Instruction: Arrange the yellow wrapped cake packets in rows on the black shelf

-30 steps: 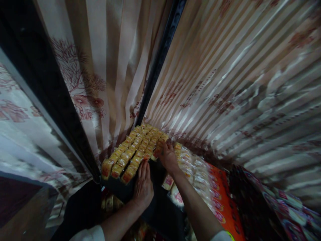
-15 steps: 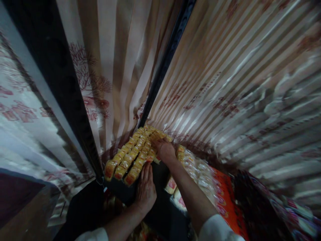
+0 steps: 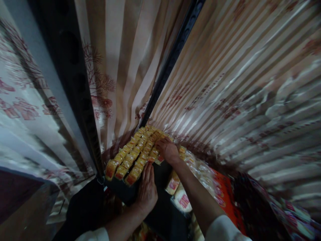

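Yellow, blocky packets in clear plastic (image 3: 127, 160) sit at 11 o'clock from the flat, straight-fingered left grip (image 3: 147, 190), 9 o'clock from the right grip (image 3: 169, 151) (can't tell if it's holding one).

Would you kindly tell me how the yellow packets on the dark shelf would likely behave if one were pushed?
The yellow packets look shiny, so they may be somewhat slippery. Their blocky ends suggest they are unlikely to roll. They sit close together in rows, so pushing one would probably nudge its neighbours.
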`<state>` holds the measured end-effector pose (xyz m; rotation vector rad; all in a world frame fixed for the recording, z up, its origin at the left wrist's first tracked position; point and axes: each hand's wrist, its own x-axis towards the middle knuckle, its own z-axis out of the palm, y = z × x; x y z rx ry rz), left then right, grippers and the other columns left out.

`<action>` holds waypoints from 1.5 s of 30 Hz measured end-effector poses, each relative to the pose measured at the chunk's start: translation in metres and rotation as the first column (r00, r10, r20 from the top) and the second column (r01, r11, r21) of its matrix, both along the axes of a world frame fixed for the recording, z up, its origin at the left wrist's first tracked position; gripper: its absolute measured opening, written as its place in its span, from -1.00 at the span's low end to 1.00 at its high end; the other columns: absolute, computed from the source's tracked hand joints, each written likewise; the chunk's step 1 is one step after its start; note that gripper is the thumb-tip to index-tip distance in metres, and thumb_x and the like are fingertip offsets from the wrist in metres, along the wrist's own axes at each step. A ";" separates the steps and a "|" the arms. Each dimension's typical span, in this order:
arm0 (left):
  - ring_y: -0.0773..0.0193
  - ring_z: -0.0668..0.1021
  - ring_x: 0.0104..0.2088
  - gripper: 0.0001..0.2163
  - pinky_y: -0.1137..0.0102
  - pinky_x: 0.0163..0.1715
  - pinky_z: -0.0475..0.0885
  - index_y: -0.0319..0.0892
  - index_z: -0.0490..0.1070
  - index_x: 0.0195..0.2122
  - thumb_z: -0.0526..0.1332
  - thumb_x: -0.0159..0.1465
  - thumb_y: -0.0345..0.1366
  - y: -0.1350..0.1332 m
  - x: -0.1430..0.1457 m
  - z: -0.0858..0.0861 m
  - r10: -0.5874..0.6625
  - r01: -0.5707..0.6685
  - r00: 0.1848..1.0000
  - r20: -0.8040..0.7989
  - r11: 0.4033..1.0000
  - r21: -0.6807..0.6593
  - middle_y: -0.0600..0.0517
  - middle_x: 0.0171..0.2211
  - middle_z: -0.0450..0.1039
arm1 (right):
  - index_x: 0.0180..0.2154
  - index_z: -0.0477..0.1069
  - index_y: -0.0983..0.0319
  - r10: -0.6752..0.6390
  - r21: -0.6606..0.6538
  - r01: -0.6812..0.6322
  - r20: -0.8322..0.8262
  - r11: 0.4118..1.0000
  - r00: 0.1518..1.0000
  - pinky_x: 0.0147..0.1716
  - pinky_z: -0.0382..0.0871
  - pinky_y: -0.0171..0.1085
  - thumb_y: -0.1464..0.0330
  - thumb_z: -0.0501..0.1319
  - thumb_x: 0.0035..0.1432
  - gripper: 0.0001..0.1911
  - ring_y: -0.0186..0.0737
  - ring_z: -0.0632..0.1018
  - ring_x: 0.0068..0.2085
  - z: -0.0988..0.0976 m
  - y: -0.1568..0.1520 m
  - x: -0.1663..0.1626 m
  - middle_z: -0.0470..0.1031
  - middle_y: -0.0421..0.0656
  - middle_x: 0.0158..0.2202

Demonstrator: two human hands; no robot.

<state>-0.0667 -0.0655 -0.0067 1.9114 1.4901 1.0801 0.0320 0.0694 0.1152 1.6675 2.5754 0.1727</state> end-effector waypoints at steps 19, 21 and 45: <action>0.17 0.01 0.30 -0.36 0.14 0.26 0.06 -0.37 0.00 0.25 -0.10 0.07 -0.64 0.004 0.000 -0.002 -0.012 0.012 0.999 0.031 1.000 0.003 -0.16 0.28 -0.03 | -0.07 0.44 0.16 -0.244 -0.021 0.244 -0.168 0.970 0.955 -0.05 0.26 -0.34 0.41 0.00 0.21 -0.67 -0.27 0.49 -0.09 0.007 0.010 0.012 0.53 -0.12 -0.11; 0.19 0.00 0.30 -0.37 0.16 0.27 0.04 -0.38 0.01 0.24 -0.11 0.08 -0.64 0.004 0.001 -0.004 -0.008 0.008 0.999 0.038 1.000 0.005 -0.15 0.28 -0.02 | -0.09 0.45 0.18 -0.252 0.018 0.256 -0.114 0.967 0.961 0.01 0.21 -0.31 0.44 0.01 0.19 -0.67 -0.25 0.48 -0.08 0.007 0.012 0.016 0.53 -0.10 -0.12; 0.25 -0.06 0.31 -0.37 0.24 0.30 -0.04 -0.36 -0.04 0.26 -0.14 0.10 -0.64 0.005 -0.002 0.002 -0.057 0.065 0.991 0.125 0.996 -0.064 -0.07 0.32 -0.15 | 0.06 0.33 0.14 0.074 -0.127 -0.059 0.119 0.990 0.990 0.00 0.19 -0.18 0.49 0.15 0.01 -0.48 -0.07 0.31 0.06 0.009 0.008 0.006 0.39 -0.05 0.01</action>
